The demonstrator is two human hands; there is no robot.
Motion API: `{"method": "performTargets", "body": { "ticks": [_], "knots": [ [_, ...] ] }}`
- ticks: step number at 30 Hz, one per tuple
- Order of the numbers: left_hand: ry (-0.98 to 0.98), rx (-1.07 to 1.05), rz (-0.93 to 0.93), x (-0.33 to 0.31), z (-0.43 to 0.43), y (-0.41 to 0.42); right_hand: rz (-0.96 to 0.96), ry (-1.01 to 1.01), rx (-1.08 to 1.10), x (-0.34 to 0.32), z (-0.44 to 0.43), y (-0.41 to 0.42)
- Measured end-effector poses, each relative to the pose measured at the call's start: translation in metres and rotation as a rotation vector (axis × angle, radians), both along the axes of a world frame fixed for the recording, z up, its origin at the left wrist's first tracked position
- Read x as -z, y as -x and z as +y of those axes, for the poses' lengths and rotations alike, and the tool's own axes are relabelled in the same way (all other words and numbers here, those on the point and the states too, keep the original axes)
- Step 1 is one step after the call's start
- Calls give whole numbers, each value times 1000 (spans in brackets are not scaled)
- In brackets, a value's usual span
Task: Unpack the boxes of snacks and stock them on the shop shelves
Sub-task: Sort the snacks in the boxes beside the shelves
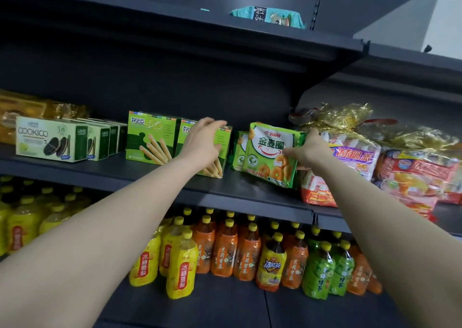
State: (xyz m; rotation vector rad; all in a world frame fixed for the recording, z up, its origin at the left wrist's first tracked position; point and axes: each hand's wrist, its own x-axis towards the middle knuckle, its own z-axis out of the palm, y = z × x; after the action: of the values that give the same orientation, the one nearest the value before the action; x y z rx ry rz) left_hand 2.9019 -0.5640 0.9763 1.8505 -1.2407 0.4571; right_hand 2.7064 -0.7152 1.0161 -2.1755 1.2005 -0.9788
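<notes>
Right hand pinches the right edge of a green plastic packet of ring biscuits, fingers curled round that edge. The packet stands tilted on the dark metal middle shelf. Its lower right corner is nearest the shelf's front lip, with a bare strip of shelf in front of it.

- Behind-left of the packet: a second matching green packet, half covered by it.
- Left of the packet: a narrow gap, then a green cardboard box of egg-roll sticks, set at an angle. Left hand lies over that box's front, fingers straight and spread, tips at its top edge, gripping nothing.
- Further left: a twin green egg-roll box, a small gap, then a row of pale green Cookico biscuit boxes.
- Right of the packet: pink-and-red plastic bags of cakes with gold foil tops, tight against the right hand, so little side room there.
- Above the packet: open headroom up to the dark upper shelf, where a teal snack packet lies at the front edge.
- Below the packet: yellow-capped plastic drink bottles, packed close on the lower shelf.
</notes>
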Motion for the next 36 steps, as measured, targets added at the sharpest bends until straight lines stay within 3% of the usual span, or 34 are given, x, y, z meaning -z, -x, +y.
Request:
{"method": "performTargets", "body": {
  "ticks": [12,18,32,36],
  "knots": [
    [-293,-235,-323,32,-35,-57,422,375,87,42,-59,-89],
    [-341,-280,-435,46,-42,-68,596,350,-38,58,-83,-103],
    [-304,-311,-465,56,-45,-65,742,596,-4,65,-91,-107],
    [-298,-302,-444,56,-37,-55,700,686,-16,69,-79,-96]
  ]
}}
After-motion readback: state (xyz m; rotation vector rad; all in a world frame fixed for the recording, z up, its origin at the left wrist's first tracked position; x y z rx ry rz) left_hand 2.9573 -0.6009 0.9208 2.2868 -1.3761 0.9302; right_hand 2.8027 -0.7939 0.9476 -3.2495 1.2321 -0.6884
